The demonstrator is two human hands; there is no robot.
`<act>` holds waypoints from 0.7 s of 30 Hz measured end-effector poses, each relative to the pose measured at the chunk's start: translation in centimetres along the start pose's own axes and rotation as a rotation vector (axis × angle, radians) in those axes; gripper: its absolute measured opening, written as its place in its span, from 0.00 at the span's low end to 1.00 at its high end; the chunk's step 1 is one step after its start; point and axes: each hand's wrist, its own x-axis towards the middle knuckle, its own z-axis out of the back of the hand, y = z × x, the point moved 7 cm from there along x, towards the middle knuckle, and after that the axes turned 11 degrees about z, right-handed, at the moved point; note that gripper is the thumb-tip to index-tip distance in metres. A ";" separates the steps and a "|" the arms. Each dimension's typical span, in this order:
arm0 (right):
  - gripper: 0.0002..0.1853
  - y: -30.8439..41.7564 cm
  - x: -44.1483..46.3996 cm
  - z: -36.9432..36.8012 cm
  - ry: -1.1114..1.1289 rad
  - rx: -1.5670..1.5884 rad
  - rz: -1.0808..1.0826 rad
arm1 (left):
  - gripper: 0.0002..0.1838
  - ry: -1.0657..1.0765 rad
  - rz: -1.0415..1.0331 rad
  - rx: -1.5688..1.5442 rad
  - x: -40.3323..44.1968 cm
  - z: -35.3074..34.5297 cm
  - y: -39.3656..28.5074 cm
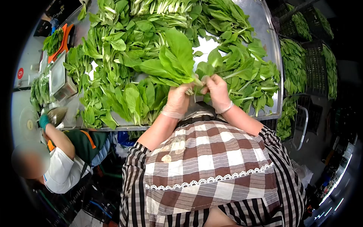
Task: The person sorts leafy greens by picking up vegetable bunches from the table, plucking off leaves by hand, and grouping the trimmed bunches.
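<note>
My left hand (pixel 177 100), in a clear plastic glove, is closed around the stems of a bunch of leafy greens (pixel 176 60). The bunch's broad leaves point up and to the left, above the table. Close beside it, my right hand (pixel 217 92), gloved the same way, pinches at the pale stem ends with thumb and fingers. A smaller leaf (pixel 206 69) shows just above the right fingers; whether it is held or lies behind cannot be made out. Loose leafy greens (pixel 249 79) lie to the right, and more greens (pixel 132 100) lie to the left.
Greens cover much of the metal table (pixel 275 56). Black crates (pixel 315 56) of greens stand at right. On the left are a clear plastic container (pixel 58 77), an orange scale or tray (pixel 68 38) with greens, and a co-worker (pixel 62 166) whose teal-gloved hand (pixel 44 121) is near the table edge.
</note>
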 end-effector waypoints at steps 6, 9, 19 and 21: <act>0.14 -2.1 -0.3 1.9 0.233 -0.132 -0.330 | 0.23 0.088 -0.052 -0.170 -2.6 1.1 -5.0; 0.13 -1.0 -0.5 0.2 0.468 -0.578 0.033 | 0.23 -0.036 -0.123 -0.016 -5.9 2.4 -7.7; 0.21 -2.7 1.5 -5.4 0.737 -1.267 0.026 | 0.14 -0.117 0.035 0.241 -10.1 5.6 -3.3; 0.24 -4.9 2.3 -4.7 0.678 -1.207 0.023 | 0.19 -0.123 0.066 0.094 -9.5 6.1 -1.9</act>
